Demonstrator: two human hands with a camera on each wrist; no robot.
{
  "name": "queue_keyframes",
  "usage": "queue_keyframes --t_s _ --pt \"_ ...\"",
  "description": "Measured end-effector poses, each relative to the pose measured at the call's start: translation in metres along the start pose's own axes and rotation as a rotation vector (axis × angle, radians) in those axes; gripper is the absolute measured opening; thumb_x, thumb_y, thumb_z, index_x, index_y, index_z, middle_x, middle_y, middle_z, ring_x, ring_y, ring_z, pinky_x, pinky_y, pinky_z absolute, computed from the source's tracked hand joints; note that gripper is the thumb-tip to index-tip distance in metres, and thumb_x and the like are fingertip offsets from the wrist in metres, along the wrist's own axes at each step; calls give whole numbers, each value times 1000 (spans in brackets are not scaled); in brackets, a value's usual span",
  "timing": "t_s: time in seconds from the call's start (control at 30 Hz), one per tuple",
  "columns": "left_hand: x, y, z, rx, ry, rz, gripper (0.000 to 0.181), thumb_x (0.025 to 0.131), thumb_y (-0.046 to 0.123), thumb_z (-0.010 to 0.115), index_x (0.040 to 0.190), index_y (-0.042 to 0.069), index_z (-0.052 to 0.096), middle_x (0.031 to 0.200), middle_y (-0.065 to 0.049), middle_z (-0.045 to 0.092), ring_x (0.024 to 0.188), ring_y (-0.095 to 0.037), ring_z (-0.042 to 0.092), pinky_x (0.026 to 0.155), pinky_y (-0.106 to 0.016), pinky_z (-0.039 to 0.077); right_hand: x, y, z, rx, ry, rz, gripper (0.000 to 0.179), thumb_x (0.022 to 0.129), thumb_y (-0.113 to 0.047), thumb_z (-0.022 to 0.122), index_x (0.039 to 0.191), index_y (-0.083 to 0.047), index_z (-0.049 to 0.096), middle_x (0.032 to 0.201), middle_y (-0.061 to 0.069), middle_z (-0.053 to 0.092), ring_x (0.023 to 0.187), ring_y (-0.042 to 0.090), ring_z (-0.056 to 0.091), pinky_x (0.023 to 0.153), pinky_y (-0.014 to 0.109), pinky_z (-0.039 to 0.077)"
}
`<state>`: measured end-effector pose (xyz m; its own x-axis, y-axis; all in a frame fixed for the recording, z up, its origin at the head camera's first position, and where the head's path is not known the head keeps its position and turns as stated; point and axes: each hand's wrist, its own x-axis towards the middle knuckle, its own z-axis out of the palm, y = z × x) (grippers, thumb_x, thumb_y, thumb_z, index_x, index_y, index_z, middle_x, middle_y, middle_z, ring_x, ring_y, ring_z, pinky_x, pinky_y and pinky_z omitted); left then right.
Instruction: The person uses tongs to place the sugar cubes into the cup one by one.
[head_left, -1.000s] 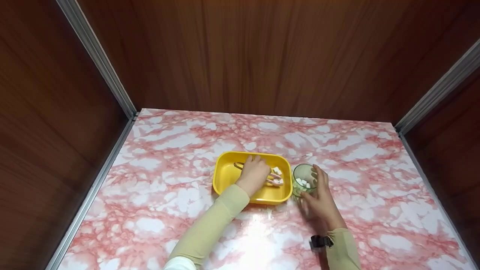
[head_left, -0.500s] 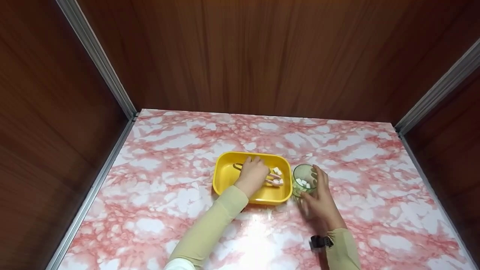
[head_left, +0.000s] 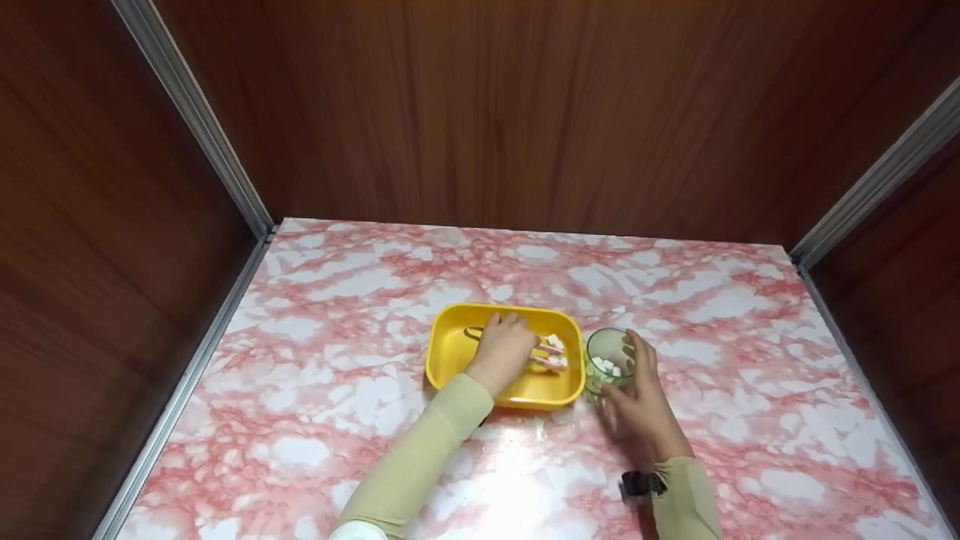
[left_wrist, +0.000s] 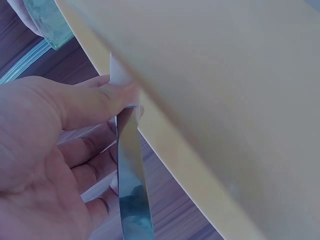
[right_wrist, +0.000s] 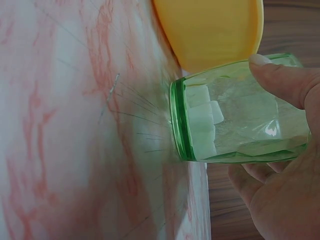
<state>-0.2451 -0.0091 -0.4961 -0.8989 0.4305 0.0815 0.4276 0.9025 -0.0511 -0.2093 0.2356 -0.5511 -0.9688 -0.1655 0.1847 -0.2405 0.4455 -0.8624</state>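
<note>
In the head view my left hand (head_left: pixel 504 349) reaches into a yellow tub (head_left: pixel 448 360) and holds tongs (head_left: pixel 474 332) with pale pink tips. Up close in the left wrist view, the thumb and fingers pinch the tongs' metal arm (left_wrist: pixel 132 175) near its pale end. Those tips lie at small white cubes (head_left: pixel 555 340) on the tub's right side; whether they clasp one I cannot tell. My right hand (head_left: pixel 646 401) grips a green-tinted glass (right_wrist: pixel 240 115) standing upright beside the tub. More white cubes (right_wrist: pixel 202 122) lie at the bottom of the glass.
The pink and white marbled tabletop (head_left: pixel 337 337) carries the tub and glass. A brown wood-grain panel (head_left: pixel 480 112) rises behind it, and metal-edged panels (head_left: pixel 90 262) stand at both sides. A dark band (head_left: pixel 643 483) sits at my right wrist.
My left hand has shifted slightly left inside the tub, and the tongs have moved with it. The right hand and the glass have stayed in place.
</note>
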Motion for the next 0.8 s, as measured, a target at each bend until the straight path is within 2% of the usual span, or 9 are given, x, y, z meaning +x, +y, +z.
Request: queue_keyframes --t_s 0.13,0.33,0.5,0.6,0.8 --pt "-1 0 -2 -13 -12 -4 27 88 10 66 102 31 75 109 2 65 107 -20 53 93 -44 38 -1 -7 -1 7 -14 22 94 83 -4 71 153 -25 12 148 17 20 133 50 25 104 58 28" --pt "-3 -1 -4 -14 -2 -4 29 86 10 70 104 32 75 111 1 64 109 -20 52 95 -45 37 -5 -27 -3 51 -9 32 89 83 4 68 152 -14 15 146 22 19 132 53 22 104 60 25" --pt "-6 -2 -6 -13 10 5 29 84 11 72 104 31 75 109 1 64 108 -21 52 93 -44 38 -2 -13 -2 18 -6 43 91 83 -2 70 152 -23 15 148 15 21 134 48 24 105 57 26" --pt "-7 -3 -8 -11 23 10 29 85 11 71 105 31 75 108 1 64 108 -21 52 92 -43 38 0 -3 -1 0 -2 22 92 83 -5 71 152 -28 15 147 14 22 134 47 25 106 57 26" --pt "-7 -4 -12 29 25 13 36 83 8 72 108 33 73 112 0 63 113 -22 51 92 -43 39 1 3 0 -2 13 -42 91 81 1 72 151 -22 19 145 14 24 133 41 28 108 56 23"
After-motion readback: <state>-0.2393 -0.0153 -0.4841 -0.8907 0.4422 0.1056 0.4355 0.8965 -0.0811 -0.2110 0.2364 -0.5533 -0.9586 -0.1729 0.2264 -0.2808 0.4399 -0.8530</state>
